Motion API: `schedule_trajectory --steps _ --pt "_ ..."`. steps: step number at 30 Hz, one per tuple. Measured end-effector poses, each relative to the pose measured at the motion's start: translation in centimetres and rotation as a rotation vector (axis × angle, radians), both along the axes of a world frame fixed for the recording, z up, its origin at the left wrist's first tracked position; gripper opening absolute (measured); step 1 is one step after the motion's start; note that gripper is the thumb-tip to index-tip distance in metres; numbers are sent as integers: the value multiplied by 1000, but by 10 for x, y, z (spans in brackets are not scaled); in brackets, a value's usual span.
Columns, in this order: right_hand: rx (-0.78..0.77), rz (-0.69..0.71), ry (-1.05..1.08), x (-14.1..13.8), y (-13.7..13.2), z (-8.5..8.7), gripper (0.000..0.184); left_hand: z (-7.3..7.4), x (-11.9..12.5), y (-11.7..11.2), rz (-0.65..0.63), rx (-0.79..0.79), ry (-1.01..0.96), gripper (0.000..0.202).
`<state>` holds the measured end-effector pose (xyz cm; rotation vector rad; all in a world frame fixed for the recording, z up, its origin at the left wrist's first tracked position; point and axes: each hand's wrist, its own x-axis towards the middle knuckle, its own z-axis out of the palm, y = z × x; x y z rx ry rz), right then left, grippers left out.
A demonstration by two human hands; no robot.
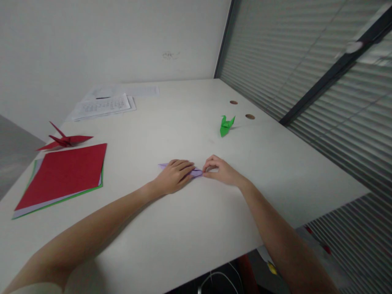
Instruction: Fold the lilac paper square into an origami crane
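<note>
A folded piece of purple paper [197,173] lies on the white table, long and narrow, with its thin tip showing at the left. My left hand [174,176] rests flat over its middle, fingers stretched out and pressing it down, so much of the paper is hidden. At the paper's right end, my right hand [221,170] pinches the tip between thumb and fingers. Beyond my right hand stands a small green origami crane [226,126].
To the left lies a stack of square paper [65,171], red on top. Behind it sits a red origami crane [65,141]. Written sheets [104,107] lie at the back left. Two round holes [250,116] pierce the table near the right edge, beside window blinds [275,57].
</note>
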<state>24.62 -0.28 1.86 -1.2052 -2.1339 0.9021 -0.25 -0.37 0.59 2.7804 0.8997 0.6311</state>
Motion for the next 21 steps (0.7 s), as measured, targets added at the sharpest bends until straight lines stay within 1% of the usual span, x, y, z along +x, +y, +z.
schedule_trajectory --steps 3,6,11,16,21 --pt "-20 45 -1 -1 -3 0 9 2 0 -2 1 -9 51 40" --pt "-28 54 -18 -3 -5 1 7 0 0 -1 2 -5 94 41" --pt "47 51 -127 -7 -8 2 4 -5 -1 0 18 2 118 41" --pt "82 28 -144 -8 -8 2 5 -4 -1 -1 18 -1 133 42" --pt "168 10 -166 -10 -8 3 8 -6 -2 0 35 -2 136 43"
